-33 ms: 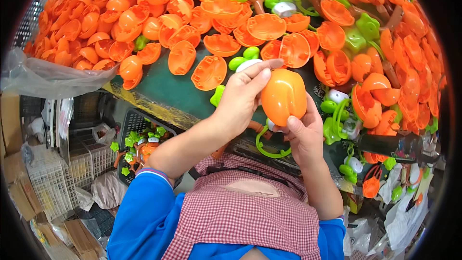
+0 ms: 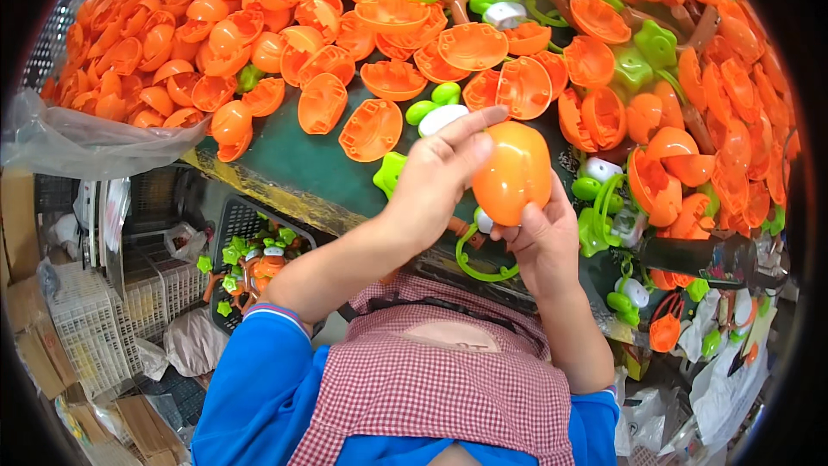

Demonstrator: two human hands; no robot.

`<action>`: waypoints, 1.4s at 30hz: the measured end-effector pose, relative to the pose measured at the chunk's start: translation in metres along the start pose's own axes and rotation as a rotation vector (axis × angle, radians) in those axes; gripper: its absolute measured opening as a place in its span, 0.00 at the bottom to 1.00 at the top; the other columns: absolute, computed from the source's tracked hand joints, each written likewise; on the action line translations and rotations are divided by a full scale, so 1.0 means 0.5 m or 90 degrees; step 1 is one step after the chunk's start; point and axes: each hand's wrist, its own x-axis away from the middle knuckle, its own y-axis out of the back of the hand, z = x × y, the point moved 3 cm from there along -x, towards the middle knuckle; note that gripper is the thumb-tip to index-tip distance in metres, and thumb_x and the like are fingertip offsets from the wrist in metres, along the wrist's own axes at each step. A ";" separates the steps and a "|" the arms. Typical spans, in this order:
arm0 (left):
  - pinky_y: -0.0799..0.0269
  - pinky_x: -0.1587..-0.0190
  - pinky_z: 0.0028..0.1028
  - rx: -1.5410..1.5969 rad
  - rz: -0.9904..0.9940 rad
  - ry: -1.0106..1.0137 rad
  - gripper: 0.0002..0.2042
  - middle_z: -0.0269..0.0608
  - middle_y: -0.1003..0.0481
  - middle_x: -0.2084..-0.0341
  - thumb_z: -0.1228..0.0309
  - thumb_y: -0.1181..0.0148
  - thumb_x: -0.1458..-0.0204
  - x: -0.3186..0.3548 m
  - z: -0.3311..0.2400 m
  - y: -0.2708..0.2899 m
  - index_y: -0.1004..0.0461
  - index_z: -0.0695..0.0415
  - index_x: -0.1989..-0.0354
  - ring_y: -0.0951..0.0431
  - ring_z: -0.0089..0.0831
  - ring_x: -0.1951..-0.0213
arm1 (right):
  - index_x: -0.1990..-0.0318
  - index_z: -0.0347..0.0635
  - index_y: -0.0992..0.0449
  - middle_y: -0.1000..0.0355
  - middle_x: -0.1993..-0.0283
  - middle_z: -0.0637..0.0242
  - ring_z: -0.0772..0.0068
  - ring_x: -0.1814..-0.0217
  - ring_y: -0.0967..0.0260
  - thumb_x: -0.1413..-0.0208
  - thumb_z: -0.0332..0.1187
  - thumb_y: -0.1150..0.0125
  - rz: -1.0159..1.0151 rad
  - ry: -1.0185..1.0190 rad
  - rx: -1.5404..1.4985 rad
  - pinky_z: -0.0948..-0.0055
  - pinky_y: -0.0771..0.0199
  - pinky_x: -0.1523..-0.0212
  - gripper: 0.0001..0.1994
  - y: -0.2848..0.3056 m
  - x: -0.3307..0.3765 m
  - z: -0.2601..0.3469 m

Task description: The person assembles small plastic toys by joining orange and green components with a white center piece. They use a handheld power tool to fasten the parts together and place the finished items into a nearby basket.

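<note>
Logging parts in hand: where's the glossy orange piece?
The glossy orange piece is right of centre in the head view, held between left hand and right hand, above the curved green piece.

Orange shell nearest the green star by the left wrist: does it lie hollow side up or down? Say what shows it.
Hollow side up: the orange shell shows its inside, with small pegs, to the camera.

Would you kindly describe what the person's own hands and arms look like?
The left hand and right hand are gloveless, with no watch visible. The left sleeve and right sleeve are short and bright blue, the left one with a thinly striped cuff.
</note>
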 end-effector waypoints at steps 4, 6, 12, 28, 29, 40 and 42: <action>0.27 0.54 0.22 -0.110 0.016 -0.055 0.30 0.43 0.25 0.51 0.72 0.41 0.41 0.035 0.038 -0.009 0.46 0.63 0.32 0.22 0.22 0.56 | 0.37 0.38 0.40 0.29 0.48 0.61 0.70 0.58 0.25 0.42 0.41 0.36 0.012 -0.046 -0.138 0.73 0.19 0.64 0.30 0.021 0.025 -0.022; 0.26 0.58 0.20 0.022 0.016 -0.029 0.27 0.41 0.22 0.58 0.68 0.46 0.37 0.029 0.046 -0.004 0.45 0.64 0.33 0.22 0.21 0.61 | 0.37 0.39 0.41 0.29 0.48 0.61 0.70 0.58 0.24 0.42 0.42 0.36 0.010 -0.064 -0.168 0.73 0.19 0.63 0.31 0.030 0.042 -0.037; 0.26 0.64 0.24 -0.363 0.079 -0.171 0.17 0.39 0.22 0.67 0.68 0.41 0.42 0.080 0.065 -0.007 0.29 0.61 0.46 0.21 0.28 0.66 | 0.32 0.36 0.48 0.37 0.37 0.59 0.64 0.37 0.35 0.40 0.39 0.38 -0.022 0.031 -0.064 0.62 0.28 0.41 0.35 0.039 0.067 -0.048; 0.27 0.55 0.39 -1.084 0.139 -0.018 0.25 0.52 0.23 0.63 0.56 0.35 0.49 0.065 0.116 0.073 0.29 0.62 0.51 0.22 0.45 0.59 | 0.48 0.32 0.33 0.30 0.51 0.62 0.74 0.49 0.32 0.36 0.24 0.55 -0.437 0.251 0.249 0.74 0.31 0.45 0.11 0.237 0.207 -0.065; 0.28 0.54 0.39 -1.008 0.144 0.047 0.26 0.52 0.23 0.62 0.55 0.35 0.49 0.061 0.121 0.072 0.30 0.63 0.50 0.22 0.45 0.59 | 0.48 0.32 0.33 0.30 0.52 0.63 0.75 0.50 0.32 0.36 0.25 0.54 -0.410 0.251 0.253 0.74 0.31 0.45 0.11 0.241 0.211 -0.070; 0.34 0.82 0.22 -0.431 0.156 0.380 0.28 0.37 0.26 0.77 0.45 0.39 0.47 -0.016 0.079 0.081 0.26 0.64 0.63 0.28 0.23 0.84 | 0.39 0.36 0.37 0.26 0.53 0.52 0.63 0.59 0.24 0.45 0.19 0.62 0.119 -0.152 0.518 0.71 0.22 0.58 0.24 0.089 0.193 -0.051; 0.33 0.80 0.22 -0.412 0.175 0.451 0.28 0.37 0.25 0.76 0.45 0.40 0.47 -0.021 0.078 0.082 0.26 0.64 0.61 0.28 0.22 0.82 | 0.40 0.35 0.38 0.26 0.55 0.50 0.67 0.70 0.23 0.41 0.20 0.60 -0.080 -0.339 0.309 0.75 0.20 0.73 0.20 0.075 0.183 -0.081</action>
